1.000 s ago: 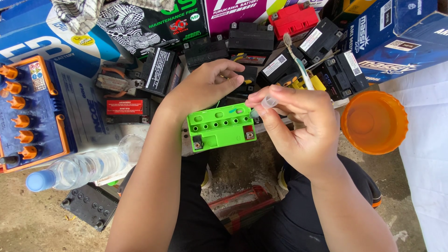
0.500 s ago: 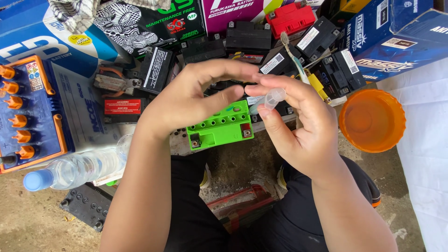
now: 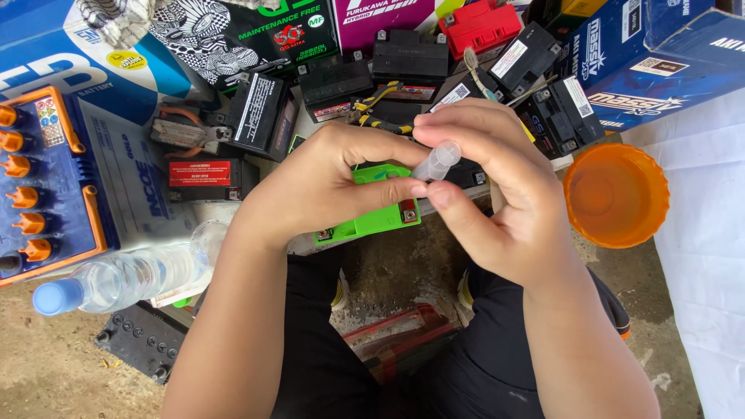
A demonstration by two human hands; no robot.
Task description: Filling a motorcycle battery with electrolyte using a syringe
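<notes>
A small clear plastic tube (image 3: 436, 161) sits between both hands, just above the green battery (image 3: 372, 221). The right hand (image 3: 497, 202) pinches it, thumb below and fingers (image 3: 458, 128) curled over the top, so its grip is closed on the tube. The left hand (image 3: 334, 182) meets it from the other side, its thumb tip touching the tube's lower end and its fingers arched over; whether it truly grasps the tube or only steadies it cannot be told.

The green battery lies flat beneath the hands, mostly hidden by the left hand, with a red-marked terminal corner showing at its near right edge. It rests on a low pale slab in front of the person's knees, which are in black trousers.

Behind it crowd several small black batteries (image 3: 410, 56) and a red one (image 3: 479, 25), with yellow-handled pliers (image 3: 372, 101) lying among them. Printed cardboard boxes (image 3: 652, 62) stand along the back. To the left is a large white and blue battery with orange caps (image 3: 46, 178), and a clear water bottle with a blue cap (image 3: 116, 281) lies on its side near it. To the right sits an orange plastic bowl (image 3: 617, 195) beside a white cloth (image 3: 706, 256).

The ground is bare, dusty concrete (image 3: 54, 365) in bright daylight.
</notes>
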